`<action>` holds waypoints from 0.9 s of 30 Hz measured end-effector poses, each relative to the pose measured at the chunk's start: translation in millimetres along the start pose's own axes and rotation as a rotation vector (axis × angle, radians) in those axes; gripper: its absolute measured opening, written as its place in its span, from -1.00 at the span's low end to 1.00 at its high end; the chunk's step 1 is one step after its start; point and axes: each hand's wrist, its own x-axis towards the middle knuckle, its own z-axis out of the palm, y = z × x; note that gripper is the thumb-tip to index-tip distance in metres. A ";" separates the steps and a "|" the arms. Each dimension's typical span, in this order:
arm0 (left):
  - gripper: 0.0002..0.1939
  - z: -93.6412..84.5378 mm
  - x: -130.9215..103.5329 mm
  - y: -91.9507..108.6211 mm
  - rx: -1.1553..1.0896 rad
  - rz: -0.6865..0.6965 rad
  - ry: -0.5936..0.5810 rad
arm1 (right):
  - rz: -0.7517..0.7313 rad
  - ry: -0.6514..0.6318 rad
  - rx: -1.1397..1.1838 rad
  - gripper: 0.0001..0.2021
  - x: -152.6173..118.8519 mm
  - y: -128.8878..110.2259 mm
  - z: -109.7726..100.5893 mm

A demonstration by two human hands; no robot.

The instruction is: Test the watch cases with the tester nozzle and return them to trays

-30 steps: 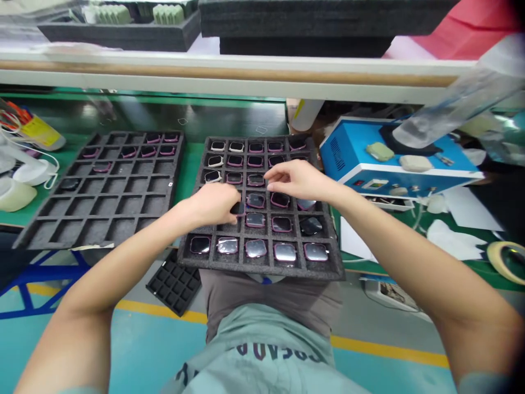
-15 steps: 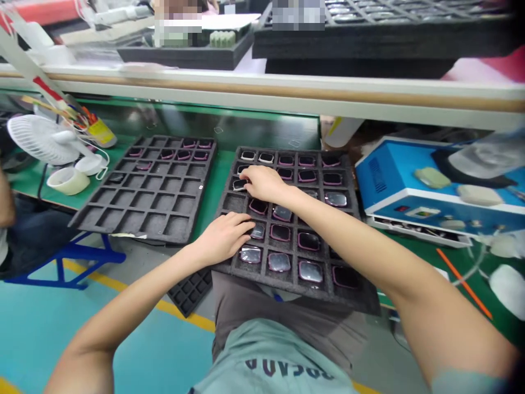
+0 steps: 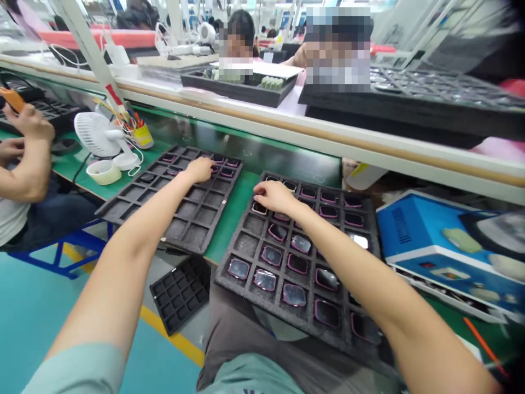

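Over the far part of the left black tray is my left hand, its fingertips closed on a purple-framed piece in a compartment. My right hand hovers at the far left of the right black tray, thumb and fingers slightly apart. Just below its fingertips lies a silver-framed piece in its compartment. Most of the right tray holds purple-framed pieces with dark or glossy faces, such as one near the front. Two compartments at its left side are bare.
A white fan, a tape roll and a pen cup stand left. A blue machine is at the right. Another black tray lies lower down. A person's arm shows far left; a shelf rail crosses above.
My left hand has moved from the right tray to the far side of the left tray. My right hand has stayed near the silver-framed pieces. The view has tilted up and turned left.
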 end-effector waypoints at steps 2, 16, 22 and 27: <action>-0.59 2.0 21.8 -11.2 0.014 -0.014 -0.052 | 0.018 0.037 0.005 -0.72 29.5 -14.4 1.6; -0.60 28.6 0.2 -21.7 -0.010 -0.070 0.093 | 0.117 0.014 0.085 -0.70 121.6 -73.2 -1.5; -0.62 26.8 -7.5 -11.2 -0.178 -0.027 0.228 | 0.088 0.108 0.160 -0.76 38.4 -32.8 -23.7; -0.54 6.8 -49.5 22.0 -0.299 0.078 0.273 | 0.065 0.089 0.214 -0.75 -72.7 -16.7 2.6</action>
